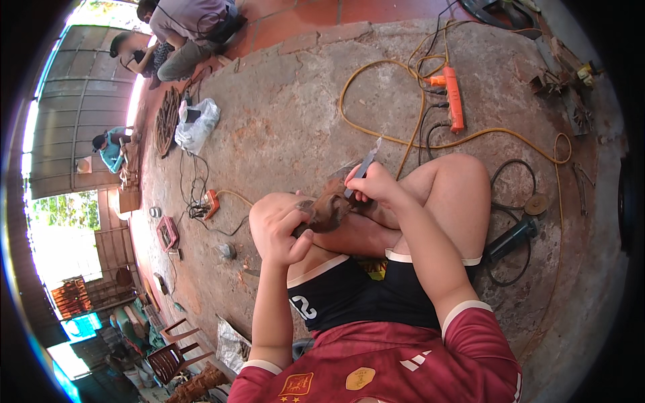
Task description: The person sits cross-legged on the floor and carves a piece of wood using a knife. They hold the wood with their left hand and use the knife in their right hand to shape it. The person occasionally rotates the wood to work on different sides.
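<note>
The left hand (279, 228) clamps the dark brown carved wooden piece (329, 209) on the crossed legs (above the concrete floor (289, 127)), its length running up-right toward the right hand (373, 185), pinching a slim grey metal blade (366, 163).

We've got both forearms reaching forward over our crossed legs, left hand (279, 228) curled in a tight grip, right hand (373, 183) pinched shut, fingers bent

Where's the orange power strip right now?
Head view, upper right: the orange power strip lies on the concrete floor beyond the person's raised knee, among loops of yellow cable.
</note>
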`<state>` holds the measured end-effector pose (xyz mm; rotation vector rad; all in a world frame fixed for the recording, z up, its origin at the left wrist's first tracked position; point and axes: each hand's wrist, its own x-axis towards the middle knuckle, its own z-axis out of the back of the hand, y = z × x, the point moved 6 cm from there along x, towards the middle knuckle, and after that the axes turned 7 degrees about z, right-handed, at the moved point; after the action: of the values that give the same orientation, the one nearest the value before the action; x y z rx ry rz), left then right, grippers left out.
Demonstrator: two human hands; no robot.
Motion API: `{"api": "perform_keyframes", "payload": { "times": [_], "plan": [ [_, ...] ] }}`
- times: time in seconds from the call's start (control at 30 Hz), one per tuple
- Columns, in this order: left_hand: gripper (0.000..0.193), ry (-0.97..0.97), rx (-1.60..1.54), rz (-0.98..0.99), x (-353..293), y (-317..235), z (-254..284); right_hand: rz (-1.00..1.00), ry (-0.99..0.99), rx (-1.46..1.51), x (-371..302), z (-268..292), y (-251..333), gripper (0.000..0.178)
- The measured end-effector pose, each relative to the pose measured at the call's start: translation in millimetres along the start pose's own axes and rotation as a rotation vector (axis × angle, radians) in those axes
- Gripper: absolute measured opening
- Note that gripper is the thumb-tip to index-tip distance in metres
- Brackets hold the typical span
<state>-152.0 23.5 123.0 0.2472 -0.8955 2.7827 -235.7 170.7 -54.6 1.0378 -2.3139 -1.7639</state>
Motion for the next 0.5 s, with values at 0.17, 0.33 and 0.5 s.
{"api": "perform_keyframes", "payload": {
  "times": [0.17,0.33,0.5],
  "plan": [
    [0.018,0.063,-0.017,0.071,-12,10,6,0.088,0.101,0.057,-11,-16,28,0.009],
    [0.019,0.066,-0.032,0.107,-19,17,6,0.164,0.233,-0.014,-11,-25,25,0.01],
    [0.02,0.039,-0.055,0.108,-21,19,9,0.212,0.247,-0.015,-13,-30,30,0.011]
  ]
}}
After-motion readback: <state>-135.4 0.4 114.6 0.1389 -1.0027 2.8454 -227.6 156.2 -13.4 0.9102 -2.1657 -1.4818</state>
